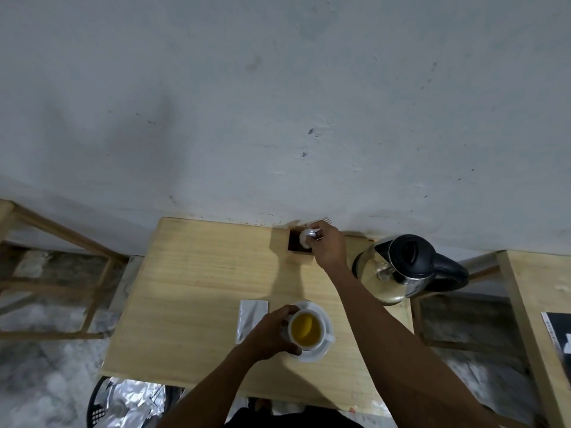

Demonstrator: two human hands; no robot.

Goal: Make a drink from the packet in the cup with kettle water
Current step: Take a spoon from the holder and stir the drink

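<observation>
Left hand: wrapped round the cup, steadying it on its saucer.
Right hand: closed on a white spoon at the wooden holder, probably for stirring.

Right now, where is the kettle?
The kettle stands at the table's far right corner by the wall, right of the wooden box.

Dim, soft shadows, wide-angle edge distortion
</observation>
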